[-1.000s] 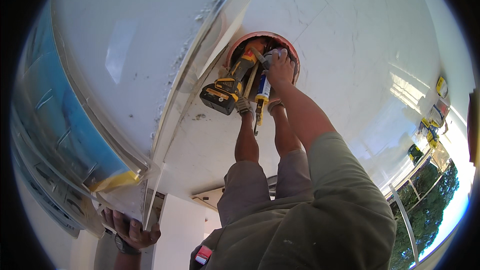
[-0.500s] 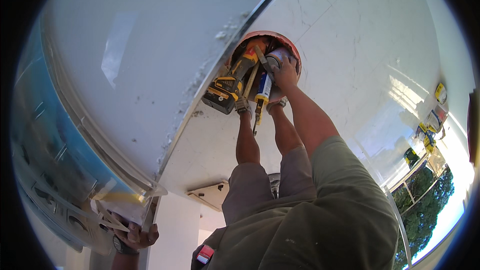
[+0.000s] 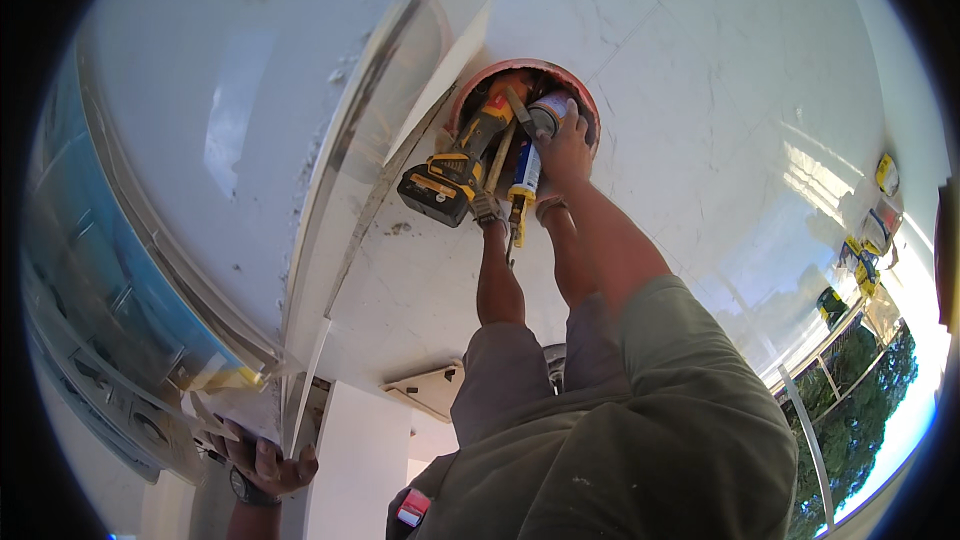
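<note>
A yellow-and-black cordless drill (image 3: 450,175) stood in the round orange plastic bucket (image 3: 480,80), left of a cylindrical sealant tube (image 3: 527,168).

My right hand (image 3: 566,145) covers the bucket (image 3: 470,95) rim — my left forearm is cut off below, my left hand (image 3: 262,460) half hidden.

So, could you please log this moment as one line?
right hand on sealant tube in orange bucket | drill beside tube | left hand gripping white frame edge

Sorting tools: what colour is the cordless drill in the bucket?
Yellow and black cordless drill, seen in the head view.
</note>
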The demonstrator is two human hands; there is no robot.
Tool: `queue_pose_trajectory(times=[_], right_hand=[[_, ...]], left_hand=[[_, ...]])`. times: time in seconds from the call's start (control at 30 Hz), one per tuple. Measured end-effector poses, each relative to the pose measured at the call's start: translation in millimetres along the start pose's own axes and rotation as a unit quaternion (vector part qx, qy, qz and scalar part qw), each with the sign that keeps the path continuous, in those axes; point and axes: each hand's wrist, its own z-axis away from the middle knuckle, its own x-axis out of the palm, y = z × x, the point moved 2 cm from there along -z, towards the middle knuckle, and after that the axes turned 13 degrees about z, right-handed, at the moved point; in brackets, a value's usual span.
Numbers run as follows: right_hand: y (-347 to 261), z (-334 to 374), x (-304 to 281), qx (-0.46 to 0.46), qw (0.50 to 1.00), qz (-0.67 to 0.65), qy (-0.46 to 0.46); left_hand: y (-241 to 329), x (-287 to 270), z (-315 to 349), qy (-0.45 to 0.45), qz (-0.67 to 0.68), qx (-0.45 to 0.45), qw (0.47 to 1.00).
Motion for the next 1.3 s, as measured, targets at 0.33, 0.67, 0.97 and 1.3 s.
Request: queue_pose_trajectory(times=[0.33,0.67,0.97,1.3], right_hand=[[14.0,44.2,28.2,0.097,0.981,-0.019,-0.167],[76.1,146.1,-82.8,0.134,0.963,-0.033,-0.232],[71.3,80.8,14.0,0.277,0.863,-0.311,-0.287],[46.4,118.9,-127.0,0.153,0.550,-0.657,-0.493]], left_hand=[[-1.7,-1.3,-2.9,0.002,0.025,0.010,1.000],[-0.8,-4.0,-9.2,-0.002,0.005,0.013,1.000],[-1.4,-3.2,-20.4,0.012,0.014,0.027,0.999],[4.1,-4.2,-30.4,0.056,0.031,0.025,0.998]])
